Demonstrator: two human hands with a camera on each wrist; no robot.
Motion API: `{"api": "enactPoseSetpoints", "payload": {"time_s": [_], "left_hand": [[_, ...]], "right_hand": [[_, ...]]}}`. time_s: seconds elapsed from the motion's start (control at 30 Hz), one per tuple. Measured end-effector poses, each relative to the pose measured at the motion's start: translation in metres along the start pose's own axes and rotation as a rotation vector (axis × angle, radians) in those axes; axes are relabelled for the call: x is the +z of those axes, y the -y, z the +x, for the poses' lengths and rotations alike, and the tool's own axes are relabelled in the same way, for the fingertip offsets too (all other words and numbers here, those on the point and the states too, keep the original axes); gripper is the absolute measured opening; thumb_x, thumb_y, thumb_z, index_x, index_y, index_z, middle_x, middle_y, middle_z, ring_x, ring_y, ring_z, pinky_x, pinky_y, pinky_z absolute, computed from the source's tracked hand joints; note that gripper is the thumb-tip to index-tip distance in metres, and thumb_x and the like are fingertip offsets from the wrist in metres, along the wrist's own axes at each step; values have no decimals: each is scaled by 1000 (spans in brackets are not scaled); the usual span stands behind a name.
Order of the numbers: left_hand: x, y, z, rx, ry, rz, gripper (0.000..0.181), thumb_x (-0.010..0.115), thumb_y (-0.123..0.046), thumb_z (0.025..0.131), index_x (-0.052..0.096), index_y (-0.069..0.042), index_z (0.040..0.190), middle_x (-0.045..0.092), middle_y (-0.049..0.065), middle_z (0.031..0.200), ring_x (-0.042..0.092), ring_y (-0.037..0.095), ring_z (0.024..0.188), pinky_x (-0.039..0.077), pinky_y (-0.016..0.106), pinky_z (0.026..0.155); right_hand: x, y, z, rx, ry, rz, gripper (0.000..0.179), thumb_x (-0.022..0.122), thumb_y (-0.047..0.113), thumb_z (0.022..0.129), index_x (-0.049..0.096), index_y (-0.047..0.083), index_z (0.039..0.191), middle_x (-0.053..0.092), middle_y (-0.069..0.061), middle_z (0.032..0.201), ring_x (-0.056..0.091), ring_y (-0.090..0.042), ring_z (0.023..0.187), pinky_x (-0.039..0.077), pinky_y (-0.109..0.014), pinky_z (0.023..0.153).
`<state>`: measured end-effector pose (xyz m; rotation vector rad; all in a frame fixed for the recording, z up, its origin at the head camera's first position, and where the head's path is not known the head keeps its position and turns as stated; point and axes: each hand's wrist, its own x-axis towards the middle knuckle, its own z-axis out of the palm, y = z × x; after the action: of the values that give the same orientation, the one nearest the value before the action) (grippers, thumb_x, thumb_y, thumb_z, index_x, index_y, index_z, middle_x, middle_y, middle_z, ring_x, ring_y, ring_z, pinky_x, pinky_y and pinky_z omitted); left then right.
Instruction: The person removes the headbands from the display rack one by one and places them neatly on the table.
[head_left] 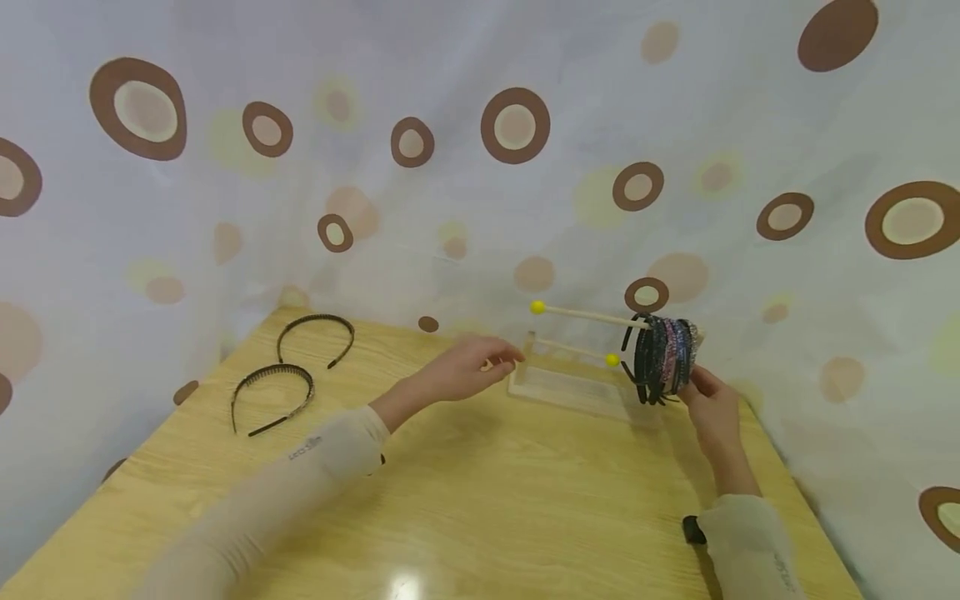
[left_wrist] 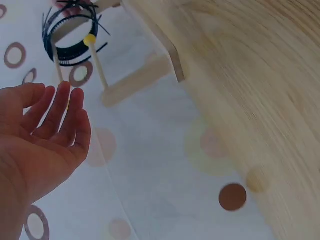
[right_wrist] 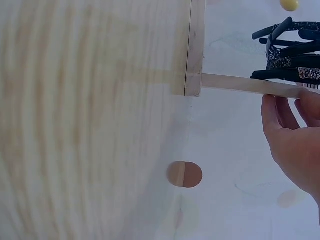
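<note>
A pale wooden headband stand [right_wrist: 235, 84] is on the table, with rods tipped by yellow balls [head_left: 537, 307]. Several black and glittery headbands [head_left: 667, 358] hang bunched at its right end. My right hand [head_left: 716, 412] grips the upright at that end, just below the bunch; in the right wrist view its fingertips meet the wood's edge. My left hand [head_left: 476, 367] is beside the stand's left end, fingers relaxed and holding nothing. In the left wrist view, the palm of the left hand [left_wrist: 47, 135] shows, with the rods beyond its fingertips.
Two dark toothed headbands [head_left: 273, 369] lie apart from the stand at the table's left. The wood-grain table [head_left: 480, 517] meets a wall covering [head_left: 450, 67] with brown circles behind and at both sides. A small black object [head_left: 693, 530] sits at the right sleeve.
</note>
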<state>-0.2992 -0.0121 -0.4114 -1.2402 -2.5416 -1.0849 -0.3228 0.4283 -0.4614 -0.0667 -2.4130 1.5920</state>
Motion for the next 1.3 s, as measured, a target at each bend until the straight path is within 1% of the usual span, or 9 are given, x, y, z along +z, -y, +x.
{"api": "enactPoseSetpoints", "payload": {"time_s": [0.13,0.27,0.37,0.47,0.6,0.7,0.83,1.0,1.3], "left_hand": [[25,-11,31,-1,-42,-100,28,55,-21,108,65,-12,133,69,3,119,63,9,100,51,26,86],[50,-22,64,-22,-109,-229,27,55,-22,108,65,-13,132,69,1,118,63,6,99,52,23,85],[68,-31,88,-41,-117,-287,32,55,-22,108,61,-12,138,67,5,123,62,6,101,50,21,85],[88,-39,111,-48,-88,-286,43,57,-20,107,51,-9,148,60,11,134,60,10,108,49,21,90],[121,-48,131,-77,-50,-241,60,58,-25,106,34,-11,159,51,7,147,56,18,125,45,25,100],[142,-52,136,-116,-41,-269,66,58,-32,106,27,-15,162,48,0,151,50,19,132,43,29,104],[157,-56,136,-168,-68,-383,63,57,-36,106,31,-20,161,51,-6,149,47,11,134,44,34,105],[163,-57,134,-182,-122,-437,54,58,-37,106,43,-21,156,58,-10,138,51,5,127,46,32,101],[163,-58,135,-141,-235,-417,38,57,-29,107,57,-16,142,66,-10,121,59,2,111,47,24,96]], "right_hand": [[0,0,-1,-20,15,-7,62,57,41,105,44,9,155,44,-16,154,37,-34,141,33,-56,112],[0,4,2,-53,10,-8,59,56,42,105,47,11,154,49,-13,151,42,-31,138,35,-55,111],[-1,13,2,-69,2,-23,56,56,40,105,49,10,153,53,-11,147,45,-28,136,37,-53,110],[-4,16,1,-65,-7,-35,55,55,37,106,49,9,153,53,-12,148,45,-29,135,37,-53,109],[-9,7,-2,-40,-7,-37,59,56,41,105,46,10,154,49,-14,150,42,-32,137,35,-54,111],[-10,1,-7,-31,-6,-29,61,58,45,104,48,10,153,52,-12,148,43,-31,136,35,-55,111],[-6,-6,-8,-35,-10,-10,62,60,44,103,50,8,152,55,-10,146,45,-27,134,36,-54,110],[-3,-5,-8,-36,-1,11,62,59,41,104,46,5,153,49,-16,150,41,-31,138,34,-55,111],[-3,16,-14,-18,10,21,56,57,29,106,44,-3,151,45,-26,150,39,-41,138,31,-59,111]]}}
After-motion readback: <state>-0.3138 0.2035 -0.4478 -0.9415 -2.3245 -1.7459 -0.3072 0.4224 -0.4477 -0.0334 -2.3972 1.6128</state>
